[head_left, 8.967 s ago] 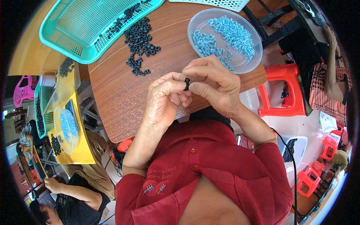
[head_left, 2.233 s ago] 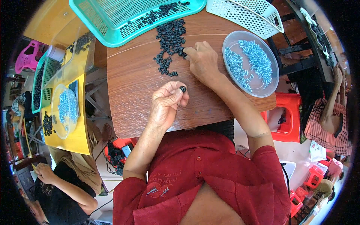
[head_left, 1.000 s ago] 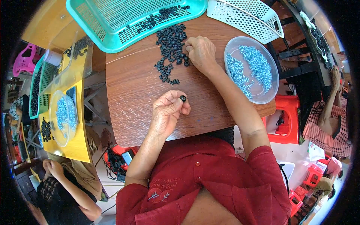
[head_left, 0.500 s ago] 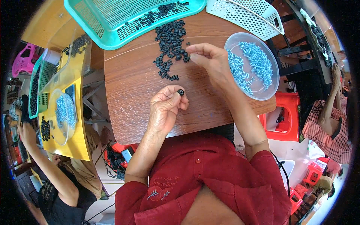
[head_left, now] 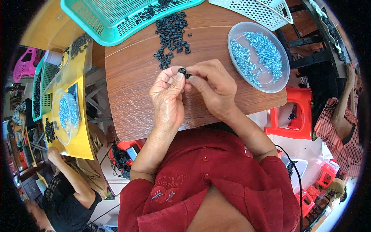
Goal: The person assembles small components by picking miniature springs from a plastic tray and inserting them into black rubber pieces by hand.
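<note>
My left hand [head_left: 168,94] is closed, pinching a small round black plastic piece [head_left: 181,71] between thumb and fingers. Right against it, my right hand [head_left: 217,88] grips a second small black part [head_left: 188,75] at its fingertips; its exact shape is mostly hidden. The two pieces meet or nearly meet above the brown wooden table [head_left: 131,89]. Just beyond my hands lies a loose pile of small black plastic parts [head_left: 170,34], some ring-shaped, with a few strays at its right side.
A round clear tub [head_left: 287,73] of shiny light-blue small pieces [head_left: 266,54] stands at the right. A teal basket [head_left: 106,40] and a white basket [head_left: 276,24] sit at the far edge. Left is a yellow table [head_left: 85,131] with a co-worker [head_left: 71,197]. A red stool [head_left: 299,131] stands right.
My right hand has come from the pile's right side back to my left hand, and a small black part now shows at its fingertips. The left hand has risen slightly, still holding its piece.
</note>
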The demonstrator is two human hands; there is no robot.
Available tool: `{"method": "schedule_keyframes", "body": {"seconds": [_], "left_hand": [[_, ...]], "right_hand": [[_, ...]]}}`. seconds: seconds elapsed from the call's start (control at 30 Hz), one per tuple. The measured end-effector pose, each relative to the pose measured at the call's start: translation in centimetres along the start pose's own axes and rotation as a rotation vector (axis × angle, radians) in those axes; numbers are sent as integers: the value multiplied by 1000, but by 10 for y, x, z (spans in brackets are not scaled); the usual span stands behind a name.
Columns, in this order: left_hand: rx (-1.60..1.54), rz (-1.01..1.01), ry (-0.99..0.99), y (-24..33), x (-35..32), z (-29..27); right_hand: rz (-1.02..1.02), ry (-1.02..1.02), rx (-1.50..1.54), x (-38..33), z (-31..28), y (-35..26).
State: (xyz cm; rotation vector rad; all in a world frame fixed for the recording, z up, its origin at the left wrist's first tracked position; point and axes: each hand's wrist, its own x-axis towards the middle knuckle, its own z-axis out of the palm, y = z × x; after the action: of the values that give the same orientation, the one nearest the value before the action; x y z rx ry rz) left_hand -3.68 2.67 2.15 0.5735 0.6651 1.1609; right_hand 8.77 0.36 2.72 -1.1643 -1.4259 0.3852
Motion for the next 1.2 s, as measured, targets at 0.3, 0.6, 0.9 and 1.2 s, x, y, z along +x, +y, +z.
{"method": "schedule_keyframes", "body": {"seconds": [0.3,0.6,0.9,1.2], "left_hand": [[50,89,37,-5,-5,15],[-16,-32,-76,-6,-9,18],[7,-120,-144,-13,-12,22],[54,-130,-135,-18,-19,29]], "right_hand": [[-143,67,-88,-8,-10,-2],[-175,51,-298,-10,-29,-8],[268,39,175,-11,-52,-16],[378,25,475,-16,-55,-2]]}}
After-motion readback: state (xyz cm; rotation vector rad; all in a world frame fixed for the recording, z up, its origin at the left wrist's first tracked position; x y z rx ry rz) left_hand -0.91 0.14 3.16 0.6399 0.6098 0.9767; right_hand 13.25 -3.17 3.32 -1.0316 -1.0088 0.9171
